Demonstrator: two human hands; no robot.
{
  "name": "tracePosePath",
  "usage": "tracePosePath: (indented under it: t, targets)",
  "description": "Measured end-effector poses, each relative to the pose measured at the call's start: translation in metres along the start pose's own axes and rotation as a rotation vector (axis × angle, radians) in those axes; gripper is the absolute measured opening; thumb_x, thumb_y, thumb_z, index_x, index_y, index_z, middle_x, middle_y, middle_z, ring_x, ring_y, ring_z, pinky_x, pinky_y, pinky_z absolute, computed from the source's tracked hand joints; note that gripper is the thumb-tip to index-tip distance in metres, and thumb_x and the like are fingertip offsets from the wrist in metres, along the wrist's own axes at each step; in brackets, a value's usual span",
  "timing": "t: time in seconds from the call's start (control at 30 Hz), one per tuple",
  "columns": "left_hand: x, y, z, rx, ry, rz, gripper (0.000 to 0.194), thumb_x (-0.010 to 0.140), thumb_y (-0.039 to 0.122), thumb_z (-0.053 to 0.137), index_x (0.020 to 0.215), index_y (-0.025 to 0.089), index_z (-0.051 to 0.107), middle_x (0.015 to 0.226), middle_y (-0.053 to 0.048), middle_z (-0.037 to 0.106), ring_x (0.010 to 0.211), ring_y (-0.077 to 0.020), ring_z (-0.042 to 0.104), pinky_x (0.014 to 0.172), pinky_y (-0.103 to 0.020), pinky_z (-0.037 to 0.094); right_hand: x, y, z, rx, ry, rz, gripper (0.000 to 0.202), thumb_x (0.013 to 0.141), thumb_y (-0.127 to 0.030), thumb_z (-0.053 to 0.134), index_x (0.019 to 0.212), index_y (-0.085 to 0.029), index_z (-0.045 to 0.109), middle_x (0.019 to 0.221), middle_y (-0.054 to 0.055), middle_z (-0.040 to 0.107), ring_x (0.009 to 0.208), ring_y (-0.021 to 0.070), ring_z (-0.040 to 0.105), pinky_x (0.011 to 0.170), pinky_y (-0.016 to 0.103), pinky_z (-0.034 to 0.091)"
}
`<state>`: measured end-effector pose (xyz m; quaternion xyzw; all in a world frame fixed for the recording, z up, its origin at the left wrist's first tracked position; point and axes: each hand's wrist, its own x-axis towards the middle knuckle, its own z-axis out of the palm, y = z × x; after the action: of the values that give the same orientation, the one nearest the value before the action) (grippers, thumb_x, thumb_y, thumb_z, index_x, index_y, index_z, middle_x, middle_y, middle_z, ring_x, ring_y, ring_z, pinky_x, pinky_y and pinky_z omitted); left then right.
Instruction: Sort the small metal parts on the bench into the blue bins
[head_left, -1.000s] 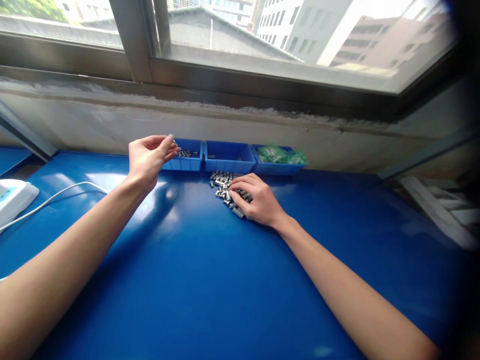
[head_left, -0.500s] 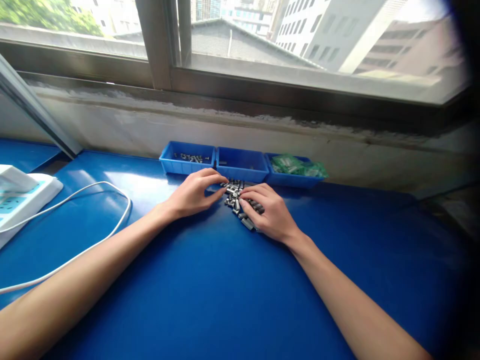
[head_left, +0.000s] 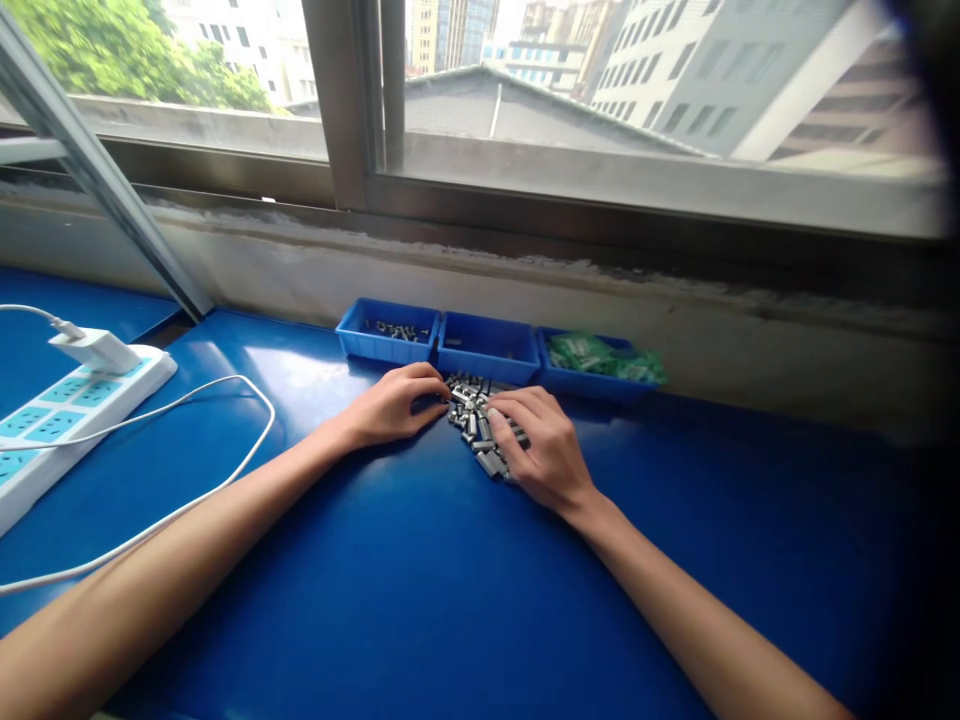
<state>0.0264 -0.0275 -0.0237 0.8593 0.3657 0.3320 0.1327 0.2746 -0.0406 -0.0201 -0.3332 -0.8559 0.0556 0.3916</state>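
A loose pile of small silver-grey metal pieces [head_left: 472,422], some like short cylinders and others like flat bars, lies on the blue table [head_left: 420,590]. At the pile's left edge is my left hand [head_left: 401,405], its thumb and fingers curved toward each other in a near pinch. Whatever is between those tips is too small to make out. My right hand [head_left: 544,445] rests over the pile's right side, fingers bent and thumb tip close to the index finger. It covers part of the pile, and anything in its grip is hidden.
Behind the pile stand three joined blue bins: the left bin [head_left: 386,347] holds small metal parts, the middle bin [head_left: 487,362] a few pieces, the right bin [head_left: 600,385] green-tinted bags [head_left: 592,352]. A power strip [head_left: 82,410] and white cable [head_left: 255,440] lie left. A window wall rises behind.
The camera view has shifted, so the scene sits lower and further right, with more of the power strip showing. Both hands stay at the pile with only slight finger movement.
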Motion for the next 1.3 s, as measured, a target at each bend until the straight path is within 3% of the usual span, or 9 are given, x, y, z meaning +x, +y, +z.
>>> tracePosePath:
  t: [0.37, 0.5, 0.67, 0.8, 1.03, 1.17, 1.23, 1.3]
  targets:
    - [-0.001, -0.006, 0.003, 0.068, -0.033, -0.029, 0.019, 0.101, 0.027, 0.052, 0.103, 0.018, 0.068, 0.103, -0.008, 0.063, 0.093, -0.018, 0.062, 0.087, -0.03, 0.051, -0.001, -0.002, 0.0, 0.017, -0.024, 0.003, 0.018, 0.099, -0.024, 0.053, 0.093, -0.019, 0.069, 0.1, 0.009, 0.074, 0.096, 0.0251, 0.064, 0.088, 0.045, 0.051]
    - [-0.001, -0.004, 0.001, 0.071, 0.009, -0.007, 0.016, 0.1, 0.024, 0.052, 0.105, 0.017, 0.065, 0.109, -0.009, 0.063, 0.098, -0.0174, 0.062, 0.09, -0.03, 0.051, -0.002, -0.002, 0.0, 0.022, 0.016, 0.008, 0.018, 0.099, -0.024, 0.053, 0.092, -0.019, 0.069, 0.099, 0.009, 0.074, 0.095, 0.025, 0.065, 0.089, 0.045, 0.052]
    - [-0.001, 0.0, -0.005, 0.035, 0.135, -0.019, 0.008, 0.093, 0.021, 0.061, 0.096, 0.017, 0.068, 0.092, -0.004, 0.071, 0.078, -0.0137, 0.064, 0.077, -0.027, 0.052, -0.001, -0.001, 0.0, 0.015, 0.05, 0.006, 0.02, 0.099, -0.024, 0.052, 0.09, -0.019, 0.069, 0.098, 0.009, 0.075, 0.095, 0.0251, 0.065, 0.088, 0.045, 0.052]
    - [-0.002, 0.002, -0.007, -0.047, 0.206, -0.054, 0.01, 0.086, 0.025, 0.072, 0.091, 0.016, 0.072, 0.088, -0.004, 0.074, 0.076, -0.014, 0.065, 0.076, -0.027, 0.054, -0.001, -0.001, 0.0, -0.008, 0.018, -0.039, 0.019, 0.099, -0.023, 0.053, 0.089, -0.019, 0.068, 0.097, 0.008, 0.075, 0.093, 0.0247, 0.065, 0.086, 0.044, 0.051]
    - [-0.001, 0.006, -0.005, -0.239, 0.206, -0.181, 0.026, 0.085, 0.042, 0.075, 0.089, 0.016, 0.077, 0.086, -0.007, 0.076, 0.074, -0.0149, 0.067, 0.067, -0.024, 0.052, -0.001, -0.002, 0.001, -0.026, -0.023, -0.048, 0.02, 0.1, -0.024, 0.052, 0.09, -0.019, 0.069, 0.099, 0.008, 0.075, 0.094, 0.0245, 0.064, 0.086, 0.043, 0.049]
    - [0.003, 0.009, -0.005, -0.482, 0.206, -0.359, 0.034, 0.08, 0.048, 0.079, 0.086, 0.015, 0.073, 0.067, -0.003, 0.07, 0.058, -0.012, 0.062, 0.057, -0.022, 0.05, -0.001, 0.0, 0.002, -0.033, -0.046, -0.027, 0.02, 0.1, -0.025, 0.053, 0.09, -0.019, 0.07, 0.1, 0.008, 0.075, 0.096, 0.0247, 0.063, 0.088, 0.044, 0.048]
    - [0.006, 0.008, -0.006, -0.596, 0.283, -0.43, 0.036, 0.076, 0.047, 0.083, 0.087, 0.015, 0.071, 0.065, -0.002, 0.07, 0.056, -0.0117, 0.063, 0.056, -0.021, 0.05, -0.001, 0.0, 0.002, -0.031, -0.049, -0.014, 0.02, 0.1, -0.025, 0.053, 0.09, -0.019, 0.07, 0.101, 0.008, 0.075, 0.097, 0.0247, 0.063, 0.089, 0.044, 0.048]
    - [0.009, 0.004, -0.008, -0.668, 0.451, -0.479, 0.036, 0.073, 0.045, 0.086, 0.087, 0.015, 0.071, 0.071, -0.004, 0.073, 0.062, -0.0126, 0.067, 0.06, -0.021, 0.053, -0.001, 0.0, 0.002, -0.022, -0.045, -0.006, 0.02, 0.1, -0.025, 0.053, 0.09, -0.019, 0.07, 0.1, 0.008, 0.075, 0.098, 0.0245, 0.062, 0.089, 0.044, 0.048]
